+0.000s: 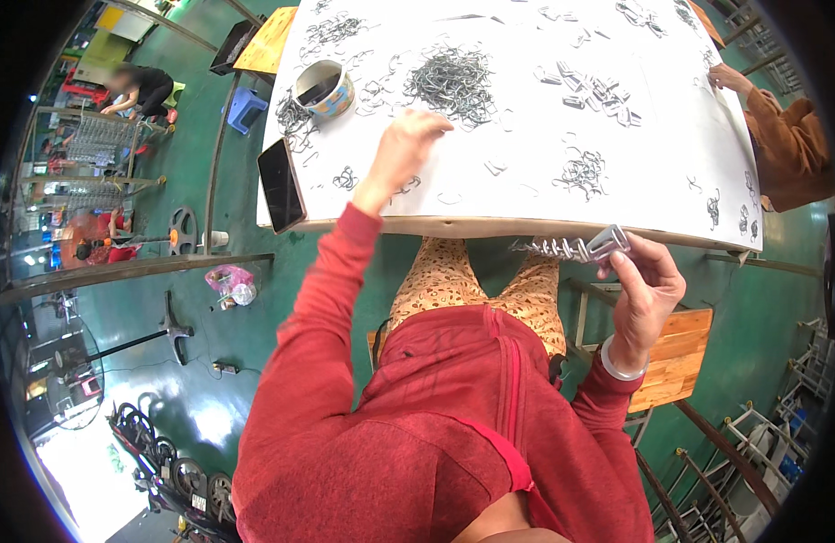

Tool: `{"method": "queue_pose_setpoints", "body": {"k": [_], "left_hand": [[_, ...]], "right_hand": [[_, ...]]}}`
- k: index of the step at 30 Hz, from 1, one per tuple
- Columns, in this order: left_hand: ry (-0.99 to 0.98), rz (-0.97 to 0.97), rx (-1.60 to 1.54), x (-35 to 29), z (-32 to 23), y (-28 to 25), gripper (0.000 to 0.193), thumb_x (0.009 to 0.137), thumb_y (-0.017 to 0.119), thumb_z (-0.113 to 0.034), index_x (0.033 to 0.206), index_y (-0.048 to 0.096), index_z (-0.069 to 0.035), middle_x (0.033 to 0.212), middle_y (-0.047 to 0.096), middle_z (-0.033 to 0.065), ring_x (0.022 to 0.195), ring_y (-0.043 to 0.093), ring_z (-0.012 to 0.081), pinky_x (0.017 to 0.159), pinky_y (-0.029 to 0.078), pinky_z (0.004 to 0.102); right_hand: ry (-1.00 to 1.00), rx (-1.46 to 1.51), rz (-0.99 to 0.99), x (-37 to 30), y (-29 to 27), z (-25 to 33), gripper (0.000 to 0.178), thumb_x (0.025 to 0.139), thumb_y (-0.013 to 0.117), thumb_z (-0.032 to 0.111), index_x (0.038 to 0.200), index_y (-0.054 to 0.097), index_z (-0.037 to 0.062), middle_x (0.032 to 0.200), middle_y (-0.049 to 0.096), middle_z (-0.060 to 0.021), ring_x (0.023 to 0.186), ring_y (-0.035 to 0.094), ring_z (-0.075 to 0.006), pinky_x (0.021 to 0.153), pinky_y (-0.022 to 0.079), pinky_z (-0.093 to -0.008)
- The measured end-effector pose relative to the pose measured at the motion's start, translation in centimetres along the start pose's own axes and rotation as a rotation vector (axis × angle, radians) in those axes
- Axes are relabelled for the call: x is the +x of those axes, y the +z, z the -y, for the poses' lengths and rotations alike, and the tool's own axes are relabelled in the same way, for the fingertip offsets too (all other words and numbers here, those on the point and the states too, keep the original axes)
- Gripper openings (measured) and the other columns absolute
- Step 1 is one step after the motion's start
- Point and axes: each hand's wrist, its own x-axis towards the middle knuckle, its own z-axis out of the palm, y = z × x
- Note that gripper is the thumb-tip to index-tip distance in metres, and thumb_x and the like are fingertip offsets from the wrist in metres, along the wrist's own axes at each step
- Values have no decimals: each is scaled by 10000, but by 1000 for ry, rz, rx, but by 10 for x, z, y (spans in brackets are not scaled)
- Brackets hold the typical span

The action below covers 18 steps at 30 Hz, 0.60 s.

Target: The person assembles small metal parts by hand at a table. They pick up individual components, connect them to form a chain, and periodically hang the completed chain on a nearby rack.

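My right hand (648, 294) pinches a grey metal clip (607, 242) in front of the table edge. From it a row of bent wire hooks (558, 248) stretches left. Above the white tabletop, my left hand (408, 149) is slightly blurred, its fingers drawn together. Whether something small is between them, I cannot make out. Just beyond that hand lies a large heap of dark wire hooks (450, 86). A smaller pile of hooks (582, 172) sits to the right, and several grey metal clips (598, 95) are scattered behind it.
A tub (327, 89) and a black phone (281, 185) are on the table's left side. Another person's hand (729, 80) rests at the right edge. A wooden stool (672, 357) stands at my right. Behind to the left are a blue stool (245, 110) and a fan (69, 376).
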Motion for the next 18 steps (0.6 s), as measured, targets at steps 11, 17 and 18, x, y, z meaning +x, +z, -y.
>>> {"method": "queue_pose_setpoints", "body": {"k": [11, 17, 18], "left_hand": [[125, -31, 129, 13, 18, 4, 87, 846, 539, -45, 925, 576, -43, 882, 600, 109, 856, 592, 268, 744, 488, 348], [-93, -144, -532, 5, -122, 15, 135, 877, 587, -92, 973, 639, -13, 786, 646, 63, 664, 605, 137, 621, 484, 254], [-131, -90, -741, 5, -143, 14, 137, 873, 605, -98, 973, 645, -15, 774, 652, 47, 656, 604, 110, 611, 486, 234]], "right_hand": [[52, -159, 6, 3, -3, 5, 193, 761, 637, -84, 954, 643, -80, 811, 660, -115, 669, 609, -147, 609, 490, -242], [51, -157, 42, 4, -3, -15, 202, 786, 657, -4, 982, 663, -50, 805, 671, -81, 679, 606, -111, 621, 474, -219], [61, -142, 35, 3, -3, -17, 204, 788, 662, 5, 986, 664, -47, 808, 673, -81, 685, 608, -109, 618, 475, -216]]}}
